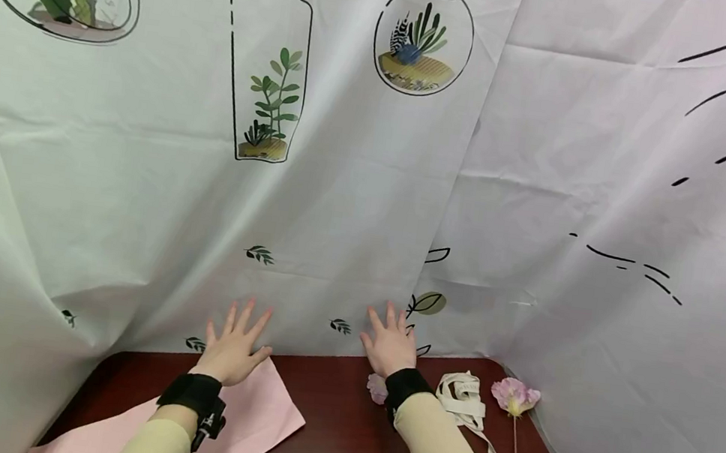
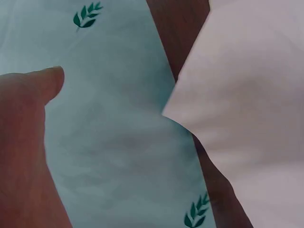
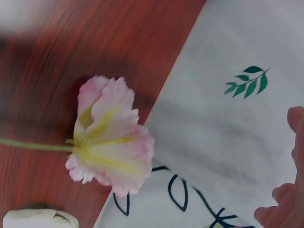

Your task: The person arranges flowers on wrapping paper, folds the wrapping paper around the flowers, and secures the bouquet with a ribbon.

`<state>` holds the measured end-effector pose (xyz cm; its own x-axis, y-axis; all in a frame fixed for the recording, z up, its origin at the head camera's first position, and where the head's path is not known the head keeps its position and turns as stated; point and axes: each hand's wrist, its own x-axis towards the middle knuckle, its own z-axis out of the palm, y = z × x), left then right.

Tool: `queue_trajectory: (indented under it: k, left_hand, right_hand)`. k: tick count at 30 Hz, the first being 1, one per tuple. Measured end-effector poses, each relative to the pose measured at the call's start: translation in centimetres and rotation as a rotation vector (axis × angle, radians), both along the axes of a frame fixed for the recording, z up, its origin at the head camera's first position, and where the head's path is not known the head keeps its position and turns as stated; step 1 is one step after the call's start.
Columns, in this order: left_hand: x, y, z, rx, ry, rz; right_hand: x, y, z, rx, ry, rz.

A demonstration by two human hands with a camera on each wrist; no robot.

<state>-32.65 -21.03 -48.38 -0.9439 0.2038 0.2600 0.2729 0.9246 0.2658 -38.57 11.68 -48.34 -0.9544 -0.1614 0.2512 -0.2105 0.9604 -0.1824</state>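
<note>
A flat pale pink sheet [image 1: 254, 413] lies on the left of the dark red wood-grain desk [image 1: 338, 427], one corner pointing at the far edge and another rightward (its near part runs out of view, so its long axis cannot be told). The left hand [image 1: 231, 350], fingers spread and holding nothing, is above its far corner. Likewise empty and spread, the right hand [image 1: 389, 343] reaches past the far edge. Just below it, a pale pink ruffled flower [image 3: 111, 137] lies with its blossom toward that edge, stem pointing nearer. By the far right corner are a loose cream printed ribbon [image 1: 461, 397] and a pink long-stemmed flower [image 1: 514, 395]. A white printed fabric curtain [image 1: 338, 208] hangs behind.
</note>
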Motion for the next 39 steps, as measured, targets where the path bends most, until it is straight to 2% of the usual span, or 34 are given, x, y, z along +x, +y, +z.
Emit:
queue_trajectory:
  k: [3, 5, 9, 13, 18, 21, 25, 30, 33, 37, 39]
  left_hand:
    - [0.3, -0.7, -0.3, 0.045, 0.021, -0.05]
    - [0.7, -1.2, -0.4, 0.065, 0.007, -0.07]
    - [2.0, -2.8, -1.1, 0.123, -0.011, -0.124]
    - [4.8, -5.0, -3.1, 0.195, -0.016, -0.134]
    - [8.6, -7.8, -6.2, 0.245, -0.008, -0.062]
    - [9.9, -9.2, -7.6, 0.256, -0.019, -0.02]
    - [11.0, -10.9, -8.9, 0.228, -0.057, 0.016]
    - [12.0, -12.9, -9.7, 0.213, -0.114, -0.009]
    - [12.0, -13.5, -10.0, 0.239, -0.236, -0.027]
    - [11.6, -13.8, -10.6, 0.273, -0.409, -0.016]
    - [11.6, -14.1, -10.8, 0.274, -0.444, -0.007]
  right_hand:
    - [0.1, 0.9, -0.1, 0.003, 0.011, -0.012]
    - [0.2, 1.5, -0.1, -0.004, 0.016, -0.014]
    - [0.4, 2.3, -0.4, -0.041, 0.0, 0.024]
    - [1.0, 2.7, -0.7, -0.075, -0.029, 0.098]
    - [1.5, 3.6, -1.3, -0.107, -0.03, 0.134]
    - [1.4, 4.2, -1.6, -0.126, -0.029, 0.132]
    - [1.5, 4.2, -1.8, -0.13, -0.04, 0.162]
    - [1.9, 3.6, -1.7, -0.137, -0.078, 0.216]
    - [1.9, 3.4, -1.8, -0.121, -0.093, 0.241]
    - [1.8, 3.3, -2.2, -0.107, -0.092, 0.27]
    - [1.8, 2.9, -2.3, -0.104, -0.109, 0.278]
